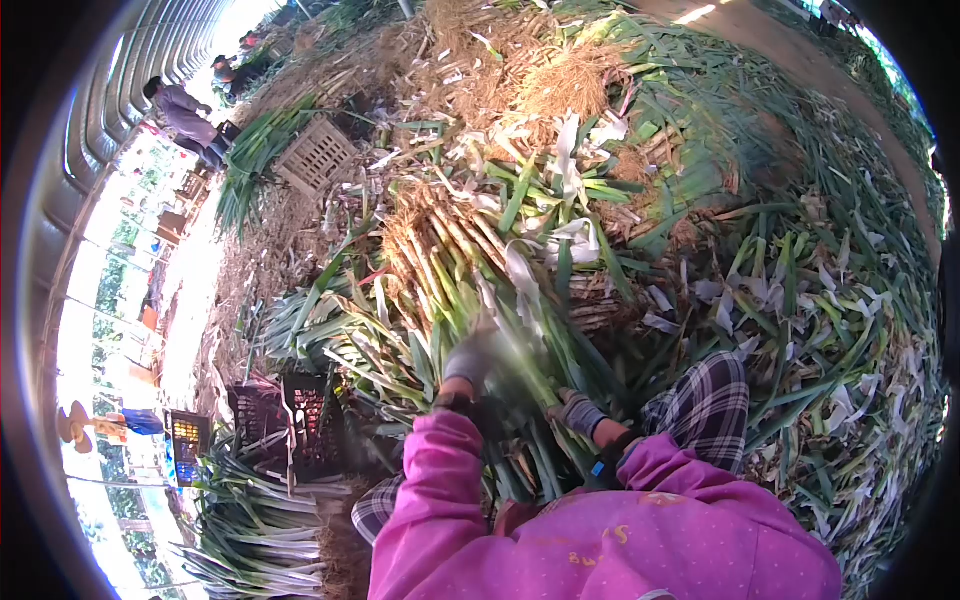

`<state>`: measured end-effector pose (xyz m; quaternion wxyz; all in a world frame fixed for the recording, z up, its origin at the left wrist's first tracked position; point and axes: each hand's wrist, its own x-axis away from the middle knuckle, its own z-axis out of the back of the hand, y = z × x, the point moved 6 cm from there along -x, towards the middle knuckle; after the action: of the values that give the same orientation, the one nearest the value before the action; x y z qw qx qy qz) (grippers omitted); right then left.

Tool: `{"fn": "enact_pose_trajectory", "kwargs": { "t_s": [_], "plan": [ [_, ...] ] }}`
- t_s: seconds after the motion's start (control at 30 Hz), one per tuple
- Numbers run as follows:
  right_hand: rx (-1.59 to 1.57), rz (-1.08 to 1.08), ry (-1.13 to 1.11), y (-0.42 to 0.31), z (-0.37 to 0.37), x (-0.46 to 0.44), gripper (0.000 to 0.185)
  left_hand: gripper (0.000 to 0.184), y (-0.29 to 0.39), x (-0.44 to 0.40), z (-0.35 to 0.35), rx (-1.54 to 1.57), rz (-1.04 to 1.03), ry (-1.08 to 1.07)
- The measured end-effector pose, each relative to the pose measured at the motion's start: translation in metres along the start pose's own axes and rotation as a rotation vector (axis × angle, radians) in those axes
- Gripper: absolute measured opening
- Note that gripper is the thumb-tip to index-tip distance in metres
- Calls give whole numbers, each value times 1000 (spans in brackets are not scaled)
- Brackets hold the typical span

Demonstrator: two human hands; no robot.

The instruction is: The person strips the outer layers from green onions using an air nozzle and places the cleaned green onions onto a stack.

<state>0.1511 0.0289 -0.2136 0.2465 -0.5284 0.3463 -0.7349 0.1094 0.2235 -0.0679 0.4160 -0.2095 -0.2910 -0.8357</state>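
My right hand (580, 412), in a grey glove, is closed around the green part of a leek (535, 375) in front of my lap. My left hand (468, 362), also gloved, is at the near side of a pile of leeks, close to the held one. Motion smears its fingers, so I cannot tell whether it grips anything. Beyond it, unpeeled leeks (440, 245) lie with their brown roots pointing away from me. Pale strips of peeled leaf (522, 275) hang among the stalks. More green leaves lie under my hands.
Dark plastic crates (312, 415) stand at the left, beside a row of white-stemmed leeks (270, 535). A pale slatted crate (315, 157) lies farther off. Leaf waste (800, 300) covers the ground at the right. A person (183, 115) is in the far left background.
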Motion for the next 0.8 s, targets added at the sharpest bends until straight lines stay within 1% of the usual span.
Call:
{"fn": "enact_pose_trajectory", "kwargs": {
  "t_s": [0.03,0.07,0.13,0.17,0.23,0.27,0.3,0.37,0.43,0.5,0.53,0.57,0.6,0.63,0.67,0.7,0.73,0.77,0.8],
  "plan": [
    [-73,-52,8,-29,12,22,48,47,10,17,-4,-71,-93,-22],
    [-144,-106,17,-43,17,35,48,44,20,35,-7,-139,-187,-38],
    [-324,-8,35,-31,9,30,40,45,32,66,-14,-139,-204,-6],
    [-415,40,46,-24,6,26,36,49,0,51,-44,76,-108,50],
    [-397,231,32,-18,8,17,31,53,-5,66,-57,311,-56,97],
    [-389,325,25,-27,13,21,29,53,19,98,-44,328,-101,87],
    [-522,336,27,-29,20,25,26,53,19,106,-47,384,-112,81],
    [-785,348,29,-68,53,61,20,53,20,122,-55,496,-132,68],
    [-911,669,163,-96,106,79,22,51,-26,105,-101,723,-150,94],
    [-1024,545,417,-100,148,81,23,48,-66,94,-137,931,-177,122],
    [-986,519,488,-101,164,74,23,47,-87,84,-148,731,-90,149],
    [-946,489,559,-99,178,71,22,46,-82,88,-144,585,-112,153],
    [-978,444,606,-89,185,62,22,45,-77,92,-140,436,-132,162],
    [-961,385,601,-79,185,51,21,44,-72,96,-135,290,-152,175],
    [-945,328,595,-69,183,38,21,54,-77,90,-142,196,-219,223],
    [-932,266,588,-57,177,23,21,57,-85,82,-151,172,-217,241],
    [-767,205,569,-42,167,-1,21,61,-86,78,-151,148,-215,258],
    [-676,168,548,-51,152,-3,24,64,-88,75,-152,124,-213,276],
    [-711,139,427,-33,131,-37,27,64,-90,69,-153,95,-136,233]
  ]
}}
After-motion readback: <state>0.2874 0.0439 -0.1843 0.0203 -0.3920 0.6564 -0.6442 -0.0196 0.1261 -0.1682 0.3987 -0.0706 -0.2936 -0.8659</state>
